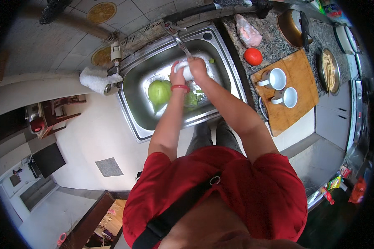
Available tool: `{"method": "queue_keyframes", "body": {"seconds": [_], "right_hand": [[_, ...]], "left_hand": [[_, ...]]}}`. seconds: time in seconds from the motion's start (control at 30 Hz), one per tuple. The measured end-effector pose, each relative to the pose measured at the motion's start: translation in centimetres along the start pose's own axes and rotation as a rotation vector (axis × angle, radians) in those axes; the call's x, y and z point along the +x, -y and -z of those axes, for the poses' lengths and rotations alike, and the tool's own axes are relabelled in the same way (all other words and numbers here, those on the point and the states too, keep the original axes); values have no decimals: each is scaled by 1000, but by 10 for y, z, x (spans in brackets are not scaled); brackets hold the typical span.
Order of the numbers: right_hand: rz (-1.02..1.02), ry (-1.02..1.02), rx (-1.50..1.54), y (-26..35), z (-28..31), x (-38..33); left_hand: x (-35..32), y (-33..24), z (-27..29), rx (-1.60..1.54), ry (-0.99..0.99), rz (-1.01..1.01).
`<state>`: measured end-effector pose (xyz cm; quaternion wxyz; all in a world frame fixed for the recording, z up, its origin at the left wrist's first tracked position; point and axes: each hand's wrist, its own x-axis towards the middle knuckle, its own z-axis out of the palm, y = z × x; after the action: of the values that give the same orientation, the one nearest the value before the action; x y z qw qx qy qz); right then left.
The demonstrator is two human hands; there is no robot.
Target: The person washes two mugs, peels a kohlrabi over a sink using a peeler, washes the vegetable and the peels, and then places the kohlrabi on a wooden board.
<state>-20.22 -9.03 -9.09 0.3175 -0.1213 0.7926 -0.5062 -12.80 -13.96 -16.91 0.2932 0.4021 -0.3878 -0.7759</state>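
Over the sink (139,108), both my hands are closed around a white mug (187,74) below the spout of the metal faucet (178,39). My left hand (177,76), with a red bangle at its wrist, grips its left side. On the right side is my right hand (198,69), close to the spout; its fingers partly hide the mug. A round green vegetable (159,92), perhaps a cabbage, lies in the basin left of my left forearm. Green scraps (190,99) lie between my forearms.
Right of the sink, two white mugs (274,79) stand on a wooden cutting board (297,76). Behind it are a tomato (253,56), a bag of pinkish meat (248,31) and a pot (289,28). A pan of pale strips (329,70) sits farther right. A white towel (94,81) hangs left.
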Motion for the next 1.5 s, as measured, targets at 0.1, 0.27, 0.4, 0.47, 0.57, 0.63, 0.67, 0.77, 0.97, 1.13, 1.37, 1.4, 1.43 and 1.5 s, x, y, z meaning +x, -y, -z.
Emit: {"method": "queue_keyframes", "body": {"seconds": [0.1,0.27,0.4,0.47,0.57,0.63,0.67,0.77,0.97,1.13,1.37,1.4,1.43,1.5], "right_hand": [[385,254,-716,35,13,-53],[819,212,-546,2,45,-15],[215,-39,-405,21,-3,-44],[631,237,-609,7,22,-33],[870,286,-533,-7,54,0],[96,147,-471,23,9,-29],[2,111,-319,45,0,-44],[1216,120,-606,-31,36,-8],[-13,181,34,14,18,-2],[-311,181,494,-11,3,28],[904,89,-750,26,50,-15],[1006,-69,-731,27,57,-18],[851,-33,-637,26,58,-18],[540,28,-448,28,55,-16]], "left_hand": [[37,-12,16,-520,253,339],[24,-70,-32,-42,337,489],[27,-35,-18,-302,325,346],[30,-50,-21,-173,296,459],[14,-69,-39,-41,311,545],[27,-39,-9,-292,314,388],[48,-25,12,-342,362,445],[8,-75,-49,-194,399,524],[-4,-66,-19,25,339,316],[-17,-62,-19,342,235,71],[-9,-53,-26,-485,316,716],[-12,-48,-29,-542,339,733],[-14,-44,-32,-603,393,734],[-17,-36,-42,-726,502,738]]}}
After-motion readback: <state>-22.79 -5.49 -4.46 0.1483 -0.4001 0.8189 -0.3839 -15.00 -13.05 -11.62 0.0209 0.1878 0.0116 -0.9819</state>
